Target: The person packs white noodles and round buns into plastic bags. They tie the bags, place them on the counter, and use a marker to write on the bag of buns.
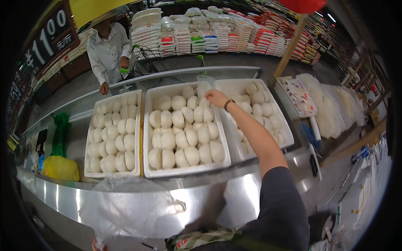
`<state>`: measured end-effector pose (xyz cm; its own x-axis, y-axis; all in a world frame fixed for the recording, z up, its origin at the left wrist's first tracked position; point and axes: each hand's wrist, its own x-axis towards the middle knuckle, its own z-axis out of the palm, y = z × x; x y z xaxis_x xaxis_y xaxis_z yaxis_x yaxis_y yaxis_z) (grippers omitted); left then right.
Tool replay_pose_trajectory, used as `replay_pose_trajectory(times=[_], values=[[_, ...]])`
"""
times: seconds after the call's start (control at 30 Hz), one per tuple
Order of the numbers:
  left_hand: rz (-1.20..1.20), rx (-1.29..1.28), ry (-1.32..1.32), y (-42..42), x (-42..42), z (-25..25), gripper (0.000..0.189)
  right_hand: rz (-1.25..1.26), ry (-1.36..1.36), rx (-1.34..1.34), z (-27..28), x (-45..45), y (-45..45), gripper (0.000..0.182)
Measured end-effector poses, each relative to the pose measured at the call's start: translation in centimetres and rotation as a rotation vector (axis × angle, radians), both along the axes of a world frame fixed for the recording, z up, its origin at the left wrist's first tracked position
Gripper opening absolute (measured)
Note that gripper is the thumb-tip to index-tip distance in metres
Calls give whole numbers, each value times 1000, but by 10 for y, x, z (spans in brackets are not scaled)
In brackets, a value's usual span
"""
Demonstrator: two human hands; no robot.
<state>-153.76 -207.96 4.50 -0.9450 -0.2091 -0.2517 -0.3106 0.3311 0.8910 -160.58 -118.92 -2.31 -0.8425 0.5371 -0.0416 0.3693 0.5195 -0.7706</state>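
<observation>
My right hand (216,98) reaches to the far right corner of the middle white foam box (187,171), at a clear plastic bag (205,84); whether its fingers grip the bag is unclear. Rows of white steamed buns (178,119) fill that box. My left hand (99,246), cut off at the bottom edge, holds the gathered end of a large clear plastic bag (125,204) spread over the steel counter edge. More buns lie in the left foam box (112,176) and in the right foam box (290,138), partly behind my right arm.
A person in a white shirt (108,50) stands across the counter beside a shopping cart (166,61). A yellow bag (61,168) and a green bag (60,131) lie at left. A wooden post (290,47) and bagged goods (326,103) stand at right. A metal-framed guard (232,68) runs behind the boxes.
</observation>
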Motion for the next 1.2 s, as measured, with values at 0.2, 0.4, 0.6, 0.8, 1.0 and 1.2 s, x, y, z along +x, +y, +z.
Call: replay_pose_trajectory(times=[0.2, 0.4, 0.6, 0.8, 1.0, 1.2], values=[[222, -160, 177, 17, 30, -17, 25, -214, -29, 93, -70, -141, 168, 46], [271, -544, 287, -24, -1, -108, 35, -159, -348, 728, -120, -172, 324, 58], [319, -762, 524, 64, 27, 3, 45, 213, 151, 720, -63, -186, 54, 18], [-328, -539, 305, 198, -9, 35, 24, 871, 636, 314, 38, -62, -250, 24], [-346, -347, 446, 252, -27, 31, 19, 1053, 794, 228, 64, 11, -423, 24], [-411, -363, 559, 219, -37, 19, 16, 816, 638, 274, 60, 57, -479, 28]])
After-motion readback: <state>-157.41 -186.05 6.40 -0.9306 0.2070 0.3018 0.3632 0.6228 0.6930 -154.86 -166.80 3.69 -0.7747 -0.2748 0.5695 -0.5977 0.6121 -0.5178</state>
